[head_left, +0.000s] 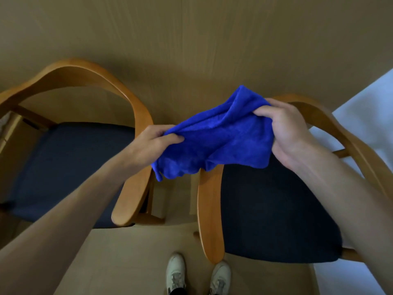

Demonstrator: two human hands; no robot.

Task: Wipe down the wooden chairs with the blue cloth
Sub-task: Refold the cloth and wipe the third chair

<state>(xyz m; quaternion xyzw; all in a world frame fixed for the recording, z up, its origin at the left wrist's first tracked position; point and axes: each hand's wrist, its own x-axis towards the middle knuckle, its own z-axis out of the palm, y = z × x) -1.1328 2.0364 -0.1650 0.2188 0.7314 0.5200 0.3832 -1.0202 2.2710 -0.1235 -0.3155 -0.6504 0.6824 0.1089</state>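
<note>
Both hands (153, 143) grip blue cloth (217, 137) above chairs (131, 116).

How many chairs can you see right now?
2. One chair stands on the left, under the left forearm. The other chair stands on the right, partly covered by the cloth and right arm. Others may stand out of view.

Dim, warm indoor light w/ a yellow-brown cast; brightest patch at right edge of frame, pale and bluish. Shadows soft, no hard glare. Strong wide-angle bend: chair arms (136, 116) curve, forearms stretch toward bottom corners. Overall slightly soft, esp. at edges.
</note>
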